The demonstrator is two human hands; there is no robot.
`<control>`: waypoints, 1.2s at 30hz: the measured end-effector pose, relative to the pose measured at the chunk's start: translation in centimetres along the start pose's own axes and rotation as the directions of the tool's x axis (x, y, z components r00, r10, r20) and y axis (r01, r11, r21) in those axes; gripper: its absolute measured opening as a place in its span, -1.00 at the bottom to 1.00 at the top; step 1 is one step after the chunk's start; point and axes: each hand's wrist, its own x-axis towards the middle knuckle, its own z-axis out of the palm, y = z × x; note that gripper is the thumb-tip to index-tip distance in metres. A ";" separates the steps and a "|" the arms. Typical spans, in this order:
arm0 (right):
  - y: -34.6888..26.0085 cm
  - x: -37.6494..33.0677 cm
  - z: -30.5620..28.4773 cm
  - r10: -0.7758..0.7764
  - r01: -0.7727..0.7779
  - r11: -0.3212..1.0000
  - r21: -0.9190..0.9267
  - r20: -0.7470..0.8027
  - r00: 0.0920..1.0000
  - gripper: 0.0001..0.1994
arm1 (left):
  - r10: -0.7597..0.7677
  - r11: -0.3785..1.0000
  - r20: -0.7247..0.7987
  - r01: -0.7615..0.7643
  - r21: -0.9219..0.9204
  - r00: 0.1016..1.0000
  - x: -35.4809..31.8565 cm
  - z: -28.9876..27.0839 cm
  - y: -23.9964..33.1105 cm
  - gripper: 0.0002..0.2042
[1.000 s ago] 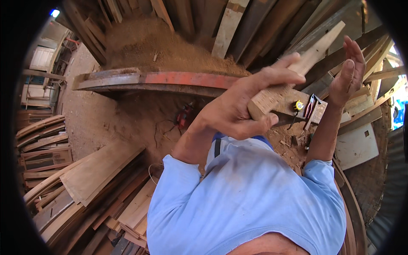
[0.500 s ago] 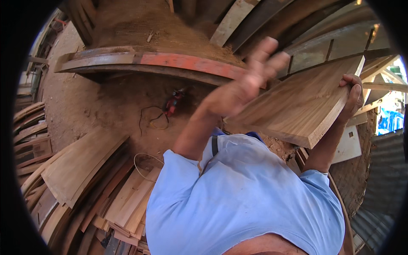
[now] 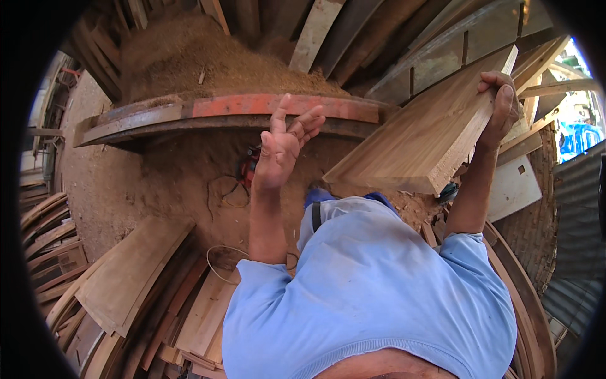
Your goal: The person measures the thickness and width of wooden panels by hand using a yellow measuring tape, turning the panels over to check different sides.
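A thick, broad wooden plank (image 3: 423, 132) is tilted up at my right side. My right hand (image 3: 500, 104) grips its right edge, with the fingers curled over the top and the thumb along the side. My left hand (image 3: 284, 145) is raised in front of me, palm up and fingers apart, holding nothing. It is away from the plank's left end. Below and behind that hand, a red power tool (image 3: 249, 165) with a dark cord lies on the dirt floor, partly covered by the hand.
A long beam with an orange-red painted stretch (image 3: 284, 107) crosses ahead, sawdust (image 3: 233, 66) heaped behind it. Stacked boards (image 3: 136, 271) stand at my left. Timbers (image 3: 322, 31) lean at the far side. A white panel (image 3: 514, 189) and corrugated sheet metal (image 3: 574, 234) are at the right.
My left hand has swung left, away from the plank, and its fingers now show clearly. The plank and my right hand appear slightly further left and higher in view.
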 end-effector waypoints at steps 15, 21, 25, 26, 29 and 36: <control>1.6 1.0 0.0 -0.259 0.259 0.965 -0.051 0.010 0.966 -0.69 | 0.177 0.761 -0.082 -0.083 0.643 0.981 1.6 12.4 -2.2 -0.46; 11.8 2.5 -4.5 -0.039 0.060 0.997 0.057 -0.321 0.946 -0.34 | 0.255 0.806 -0.340 -0.005 0.592 0.905 -0.2 13.0 -2.5 -0.55; 24.3 4.7 -11.1 0.249 -0.218 0.966 0.138 -0.269 0.931 -0.31 | 0.269 0.805 -0.458 0.064 0.590 0.847 -2.7 10.9 -3.9 -0.45; 27.3 5.0 -12.1 0.306 -0.268 0.945 0.187 -0.217 0.927 -0.31 | 0.345 0.780 -0.452 0.016 0.625 0.823 -2.8 11.4 -4.0 -0.43; 34.4 6.3 -12.7 0.400 -0.373 0.899 0.230 -0.083 0.913 -0.37 | 0.450 0.712 -0.439 -0.016 0.702 0.778 -4.4 11.2 -4.8 -0.33; 40.1 6.0 -9.8 0.498 -0.558 0.562 0.611 0.288 0.818 -0.33 | 0.670 0.604 -0.413 -0.130 0.786 0.617 -5.7 10.1 -7.0 -0.27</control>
